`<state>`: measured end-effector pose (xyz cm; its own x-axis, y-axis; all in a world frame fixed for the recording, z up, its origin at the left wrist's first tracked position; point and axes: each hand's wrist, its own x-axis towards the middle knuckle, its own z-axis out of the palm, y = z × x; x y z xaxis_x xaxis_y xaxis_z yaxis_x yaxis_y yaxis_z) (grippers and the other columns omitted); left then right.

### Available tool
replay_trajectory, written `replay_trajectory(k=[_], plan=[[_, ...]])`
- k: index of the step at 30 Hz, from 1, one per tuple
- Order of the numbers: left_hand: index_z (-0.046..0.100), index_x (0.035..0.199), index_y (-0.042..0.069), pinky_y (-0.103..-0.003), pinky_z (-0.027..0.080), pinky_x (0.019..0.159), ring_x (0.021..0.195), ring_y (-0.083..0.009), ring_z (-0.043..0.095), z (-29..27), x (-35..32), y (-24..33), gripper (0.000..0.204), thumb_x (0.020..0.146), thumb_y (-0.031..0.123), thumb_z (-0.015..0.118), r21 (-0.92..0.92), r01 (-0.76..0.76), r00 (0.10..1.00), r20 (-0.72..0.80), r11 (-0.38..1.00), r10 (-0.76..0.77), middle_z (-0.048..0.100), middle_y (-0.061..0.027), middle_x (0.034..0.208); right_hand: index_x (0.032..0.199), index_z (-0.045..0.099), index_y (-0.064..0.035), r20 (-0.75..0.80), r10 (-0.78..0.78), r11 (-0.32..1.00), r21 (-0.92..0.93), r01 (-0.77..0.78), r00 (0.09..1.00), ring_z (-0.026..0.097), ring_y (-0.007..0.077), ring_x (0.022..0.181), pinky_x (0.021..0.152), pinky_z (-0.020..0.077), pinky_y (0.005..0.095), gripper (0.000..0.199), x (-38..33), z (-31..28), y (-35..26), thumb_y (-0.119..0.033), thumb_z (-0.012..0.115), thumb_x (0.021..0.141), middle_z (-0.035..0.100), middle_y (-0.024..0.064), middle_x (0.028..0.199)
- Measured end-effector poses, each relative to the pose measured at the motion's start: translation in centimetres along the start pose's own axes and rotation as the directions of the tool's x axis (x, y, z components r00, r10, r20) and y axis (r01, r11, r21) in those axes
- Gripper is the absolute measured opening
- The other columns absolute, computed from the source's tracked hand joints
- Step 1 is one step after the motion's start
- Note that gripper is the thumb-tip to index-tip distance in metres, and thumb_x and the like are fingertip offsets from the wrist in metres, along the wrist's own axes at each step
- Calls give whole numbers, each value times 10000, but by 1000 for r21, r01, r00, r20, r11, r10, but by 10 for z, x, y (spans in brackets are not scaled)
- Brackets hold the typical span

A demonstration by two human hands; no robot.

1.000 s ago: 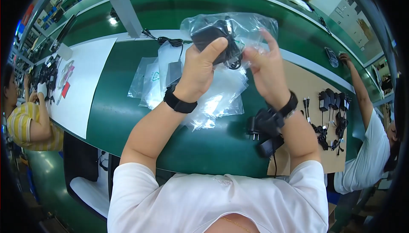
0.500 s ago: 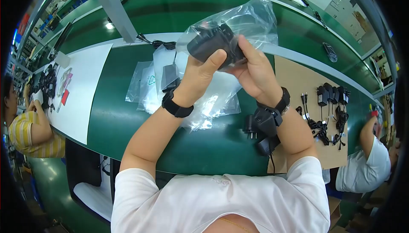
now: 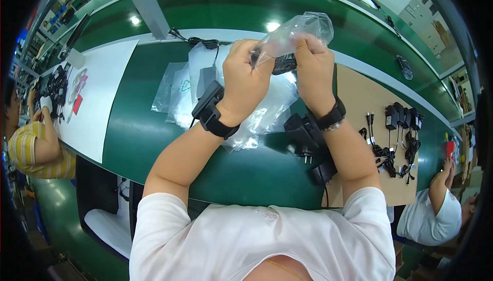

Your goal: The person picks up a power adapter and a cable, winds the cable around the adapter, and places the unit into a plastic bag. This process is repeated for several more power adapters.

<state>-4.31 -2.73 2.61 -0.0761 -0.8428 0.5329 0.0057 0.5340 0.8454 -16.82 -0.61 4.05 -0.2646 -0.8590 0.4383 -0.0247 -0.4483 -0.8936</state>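
Both hands grip a clear plastic bag point(image 3: 310, 24) above the green bench. Inside its lower part is a black power adapter point(image 3: 285, 64), mostly hidden by my fingers. My left hand point(image 3: 247, 78) is closed around the adapter's left side through the plastic. Thumb against curled fingers, my right hand point(image 3: 314, 73) pinches the bag on the right. Below them lies a spread of flat clear bags point(image 3: 179, 88), and a black adapter with a cord point(image 3: 206, 78) rests on it. Each wrist wears a black strap; a boxy black device sits on the left one point(image 3: 209, 107).
Several black adapters with bundled cords point(image 3: 395, 119) lie on a brown cardboard sheet point(image 3: 354, 88) at the right. Another adapter point(image 3: 322, 173) lies by my right forearm. A grey post point(image 3: 144, 6) rises at the far edge. Co-workers sit left point(image 3: 43, 150) and right point(image 3: 431, 214).
The bag and adapter have turned and come lower between my hands. My left hand has rolled over, its back now showing, and my right hand has gone up to the bag's upper part.
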Motion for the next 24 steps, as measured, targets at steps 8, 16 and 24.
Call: replay_trajectory(k=[8,16,24], plan=[[573,727,12,-287,409,590,694,-209,506,-12,2,3,142,745,121,662,-24,-189,982,-15,982,189,556,-78,705,981,526,7,203,578,701,372,-609,790,583,162,770,717,499,328,292,8,-7,-12,-264,450,903,586,83,906],[571,834,2,-238,405,575,701,-99,505,-10,15,15,191,778,182,605,-428,420,902,291,800,-318,565,-49,797,778,583,13,-4,391,862,353,-364,920,550,136,687,622,440,259,267,11,-13,-9,-239,530,848,552,41,705],[469,687,23,-230,365,511,609,-69,447,-20,21,-10,196,794,147,576,-313,351,936,155,883,-317,528,-24,720,1028,565,62,296,384,863,223,-454,875,567,121,820,741,460,249,309,13,-26,-9,-184,513,847,589,68,921]])
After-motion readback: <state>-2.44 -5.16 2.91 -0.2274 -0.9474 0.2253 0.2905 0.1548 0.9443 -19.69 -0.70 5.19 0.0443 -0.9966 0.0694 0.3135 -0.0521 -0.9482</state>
